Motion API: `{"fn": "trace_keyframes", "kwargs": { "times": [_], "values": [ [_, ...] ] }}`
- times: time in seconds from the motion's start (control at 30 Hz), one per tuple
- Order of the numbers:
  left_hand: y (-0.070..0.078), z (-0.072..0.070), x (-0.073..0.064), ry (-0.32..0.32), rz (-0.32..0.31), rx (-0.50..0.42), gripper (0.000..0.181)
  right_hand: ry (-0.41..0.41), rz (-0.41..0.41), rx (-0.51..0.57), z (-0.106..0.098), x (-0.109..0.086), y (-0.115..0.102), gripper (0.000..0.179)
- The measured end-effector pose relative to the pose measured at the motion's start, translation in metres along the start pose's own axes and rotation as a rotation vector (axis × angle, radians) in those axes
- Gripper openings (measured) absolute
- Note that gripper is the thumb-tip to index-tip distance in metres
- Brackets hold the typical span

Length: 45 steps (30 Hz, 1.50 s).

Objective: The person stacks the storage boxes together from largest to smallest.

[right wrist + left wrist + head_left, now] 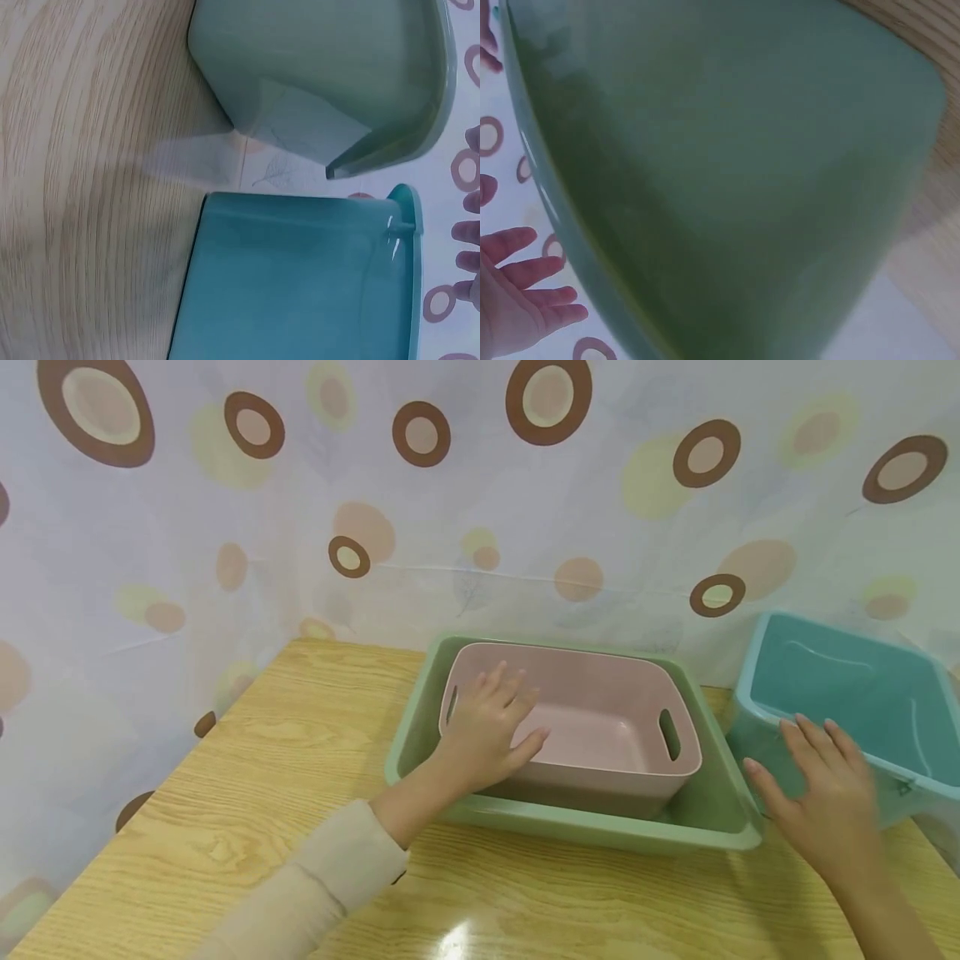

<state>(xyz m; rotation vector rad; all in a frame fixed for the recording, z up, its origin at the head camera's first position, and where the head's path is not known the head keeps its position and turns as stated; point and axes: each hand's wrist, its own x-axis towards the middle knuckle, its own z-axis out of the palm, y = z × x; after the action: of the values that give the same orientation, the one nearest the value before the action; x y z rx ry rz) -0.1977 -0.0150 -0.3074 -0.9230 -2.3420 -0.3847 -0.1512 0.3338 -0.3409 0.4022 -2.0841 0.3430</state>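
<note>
Left fingers: your left hand (487, 727) has its fingers loosely extended and a little apart, thumb held off to the right; it grips nothing, and whether it touches the rim below is not certain.
Right fingers: your right hand (825, 793) has its fingers straight, thumb spread away from them, pinching nothing; contact with the rim beneath cannot be told.
Pink bin: the pink bin (600, 787) lies below your left fingers, which cover its left part; most of it stretches off to their right.
Long axis: it runs left to right, across the way your left fingers point.
Nearer hand: your left, by far; the right handle slot (670, 735) sits between your two hands.
Green tub: the green tub (570, 825) surrounds the pink bin, its near rim closer to you than your left fingertips.
Teal bin: the teal bin (825, 668) opens just beyond your right fingertips.
Table: bare wood grain (247, 777) shows left of your left fingers.
</note>
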Motion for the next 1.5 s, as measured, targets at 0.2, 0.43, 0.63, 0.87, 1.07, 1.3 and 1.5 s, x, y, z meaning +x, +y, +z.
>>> {"fn": "trace_keyframes", "kwargs": {
  "times": [0.2, 0.43, 0.63, 0.87, 1.07, 1.3, 1.5],
  "values": [
    [0.014, 0.001, 0.012, -0.006, 0.021, -0.013, 0.046, -0.007, 0.016, -0.067, -0.010, -0.002, 0.009, 0.091],
    [0.027, 0.006, 0.022, 0.005, 0.049, -0.044, 0.049, -0.043, 0.046, -0.075, -0.023, -0.001, 0.017, 0.094],
    [0.040, 0.010, 0.031, 0.018, 0.074, -0.020, 0.050, -0.087, 0.122, -0.099, -0.034, -0.001, 0.025, 0.095],
    [0.059, 0.012, 0.045, -0.043, 0.066, -0.004, 0.051, -0.083, 0.154, -0.177, -0.045, -0.003, 0.037, 0.093],
    [0.072, 0.018, 0.053, -0.062, 0.077, -0.012, 0.056, -0.132, 0.248, -0.191, -0.053, -0.006, 0.045, 0.086],
    [0.087, 0.024, 0.066, -0.071, 0.105, 0.058, 0.060, -0.217, 0.340, -0.158, -0.061, -0.009, 0.058, 0.078],
    [0.098, 0.026, 0.078, -0.309, 0.049, 0.046, 0.083, -0.167, 0.352, -0.145, -0.063, -0.012, 0.067, 0.077]
  ]
}}
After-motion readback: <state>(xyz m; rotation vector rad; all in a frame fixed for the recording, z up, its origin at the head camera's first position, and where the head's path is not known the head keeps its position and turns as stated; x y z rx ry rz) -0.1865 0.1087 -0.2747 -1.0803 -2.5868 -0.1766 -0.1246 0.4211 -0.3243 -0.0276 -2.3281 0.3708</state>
